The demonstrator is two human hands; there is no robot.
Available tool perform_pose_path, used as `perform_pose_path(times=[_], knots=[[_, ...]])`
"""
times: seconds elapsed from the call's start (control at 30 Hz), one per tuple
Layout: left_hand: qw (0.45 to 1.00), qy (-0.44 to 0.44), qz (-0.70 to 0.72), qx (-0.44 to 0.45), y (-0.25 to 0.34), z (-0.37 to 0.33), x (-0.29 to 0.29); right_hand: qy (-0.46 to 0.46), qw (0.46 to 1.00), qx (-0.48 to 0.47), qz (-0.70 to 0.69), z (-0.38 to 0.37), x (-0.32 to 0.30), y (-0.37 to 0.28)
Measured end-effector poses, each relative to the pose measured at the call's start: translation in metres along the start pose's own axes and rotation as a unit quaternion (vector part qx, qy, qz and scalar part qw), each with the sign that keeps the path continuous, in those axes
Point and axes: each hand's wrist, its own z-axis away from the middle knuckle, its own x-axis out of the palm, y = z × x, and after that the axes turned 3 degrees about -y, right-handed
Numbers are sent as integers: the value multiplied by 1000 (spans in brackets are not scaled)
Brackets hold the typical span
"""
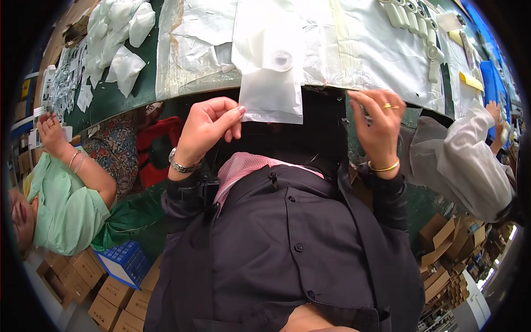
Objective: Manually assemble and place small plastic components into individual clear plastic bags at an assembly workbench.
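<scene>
A frosted white plastic bag (272,99) lies over the table's near edge, its lower end hanging past it. Inside, a white object with a round ring-shaped end (281,60) shows through; the rest of it is blurred by the film. My left hand (213,123) pinches the bag's lower left edge between thumb and forefinger. To the right of the bag, apart from it, my right hand (379,119) is raised at the table edge. Its fingers are bent but apart, with nothing visible in them.
White handheld fans (412,19) lie in a row at the far right. Crumpled white bags (126,66) are heaped on the green table at left. Co-workers sit on both sides: a green sleeve (69,199) left, a grey sleeve (470,149) right. Cardboard boxes (113,290) and a blue crate (128,260) stand behind.
</scene>
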Motion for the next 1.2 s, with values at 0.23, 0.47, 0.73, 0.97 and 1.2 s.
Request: perform_pose_path(times=[0.23, 0.47, 0.73, 0.97, 1.2], knots=[[953, 99, -254, 135, -11, 5, -13, 8, 991, 10, -134, -10, 37, -33], [693, 172, -540, 446, 3, -31, 7, -43, 974, -95, -201, -31, 53, -37], [728, 138, -491, 459, 2, -46, 16, -7, 931, 46, -362, -38, 66, -43], [803, 240, -369, 403, 15, -56, 29, -14, 908, 170, -384, -50, 70, -48], [824, 291, -338, 351, 12, -78, 36, -42, 890, 267, -369, -71, 73, -45]])
